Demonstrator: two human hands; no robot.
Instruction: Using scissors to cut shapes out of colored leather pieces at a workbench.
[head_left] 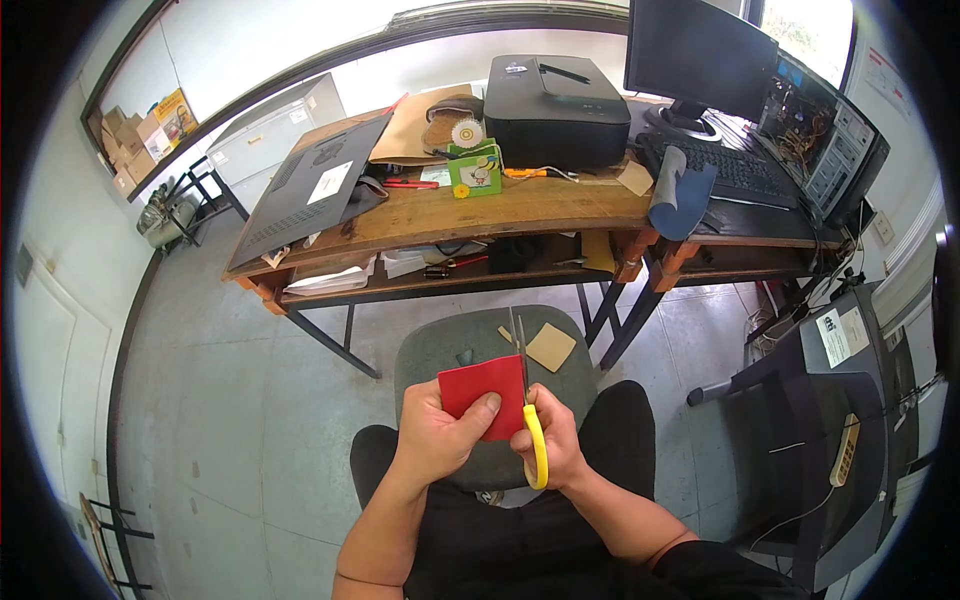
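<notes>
Fingers [478, 412] of left hand [440, 435] pinching red foam sheet [482, 390] at its lower edge, thumb pressed flat on top, very near the cut line. Right hand [552, 440] closed through yellow-handled scissors [527, 400], blades pointing away and running up along the sheet's right edge. Sheet held in mid-air above the lap, over a grey stool seat [470, 345].

Likely risk: thumb nicked if the blades drift left toward it. Could also tear or crease, being floppy and held from one side only. Might wander off line with nothing firm underneath.

On the seat, a tan offcut [551, 347] and a small dark scrap [466, 356], lying loose near the edge, easily knocked to the floor by a knee or a falling piece.

Beyond, wooden counter [500, 205] crowded with a black printer [556, 108], paper flower crafts [473, 160], a keyboard [725, 165] and a monitor [698, 55]; well apart, no hazard from here.
</notes>
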